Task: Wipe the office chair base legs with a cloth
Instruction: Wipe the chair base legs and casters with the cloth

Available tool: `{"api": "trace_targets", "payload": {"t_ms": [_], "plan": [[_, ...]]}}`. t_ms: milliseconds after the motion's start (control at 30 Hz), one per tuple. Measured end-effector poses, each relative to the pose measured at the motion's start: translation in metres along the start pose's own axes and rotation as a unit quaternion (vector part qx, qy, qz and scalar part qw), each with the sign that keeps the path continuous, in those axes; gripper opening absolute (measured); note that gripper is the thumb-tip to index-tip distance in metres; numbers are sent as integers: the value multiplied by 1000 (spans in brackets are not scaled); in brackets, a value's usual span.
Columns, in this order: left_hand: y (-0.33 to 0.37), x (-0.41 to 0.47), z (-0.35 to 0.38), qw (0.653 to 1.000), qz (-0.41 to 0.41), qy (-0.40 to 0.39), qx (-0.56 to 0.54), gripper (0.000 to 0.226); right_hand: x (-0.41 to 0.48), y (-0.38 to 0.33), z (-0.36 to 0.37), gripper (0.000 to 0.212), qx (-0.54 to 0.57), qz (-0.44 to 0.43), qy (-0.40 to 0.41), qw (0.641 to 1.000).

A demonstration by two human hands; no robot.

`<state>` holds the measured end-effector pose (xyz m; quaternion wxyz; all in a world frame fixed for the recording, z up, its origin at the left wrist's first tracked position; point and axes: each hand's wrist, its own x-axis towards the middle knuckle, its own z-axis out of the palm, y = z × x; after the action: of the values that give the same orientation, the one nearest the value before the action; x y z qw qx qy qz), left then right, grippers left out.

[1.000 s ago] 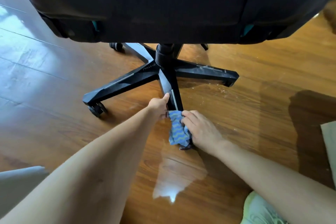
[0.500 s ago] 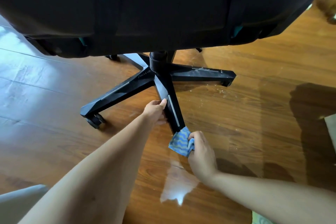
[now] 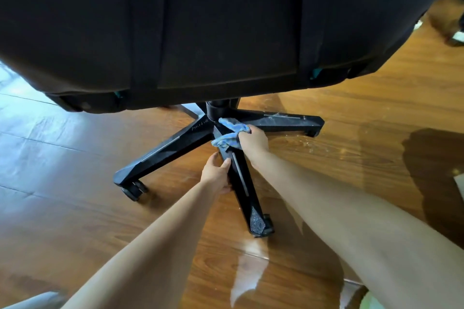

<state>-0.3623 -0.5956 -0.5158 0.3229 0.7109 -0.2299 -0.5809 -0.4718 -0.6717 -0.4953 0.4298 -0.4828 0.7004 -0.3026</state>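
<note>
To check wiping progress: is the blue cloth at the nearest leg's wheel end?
No, the right hand holds the blue cloth at the top of the nearest leg, beside the central column.

The chair seat (image 3: 226, 20) hangs over the base (image 3: 209, 122), which stands on the floor (image 3: 75, 183). The near leg (image 3: 247, 198) points at the person, the left leg (image 3: 160, 155) goes left and the right leg (image 3: 283, 120) goes right. The right hand (image 3: 253, 140) holds the cloth (image 3: 231, 134) on the near leg, beside the post (image 3: 217, 108). The left hand (image 3: 216, 175) grips that leg a little closer to the person.
</note>
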Motion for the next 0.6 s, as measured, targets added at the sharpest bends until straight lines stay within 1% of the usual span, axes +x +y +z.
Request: {"api": "trace_targets", "payload": {"t_ms": [67, 133, 233, 333, 467, 533, 600], "plan": [[-2, 2, 1, 999, 28, 22, -5, 67, -20, 10, -2, 23, 12, -22, -11, 1000], [-6, 7, 1, 998, 59, 38, -10, 71, -42, 28, -8, 24, -10, -51, -2, 999], [-8, 11, 2, 995, 93, 38, 6, 70, -64, 52, -14, 15, -24, -72, 13, 997], [-11, 11, 6, 994, 106, 38, 14, 67, -61, 55, -7, 12, -6, -50, 46, 998], [-10, 5, 7, 993, 106, 42, 12, 65, -23, 26, 13, 12, -8, -24, 79, 997], [-10, 6, 6, 994, 104, 38, 12, 65, 1, 8, 21, 19, -17, -7, 102, 995], [-11, 7, 7, 994, 103, 38, 18, 66, 21, -4, 26, 29, -7, 45, 118, 992]]}}
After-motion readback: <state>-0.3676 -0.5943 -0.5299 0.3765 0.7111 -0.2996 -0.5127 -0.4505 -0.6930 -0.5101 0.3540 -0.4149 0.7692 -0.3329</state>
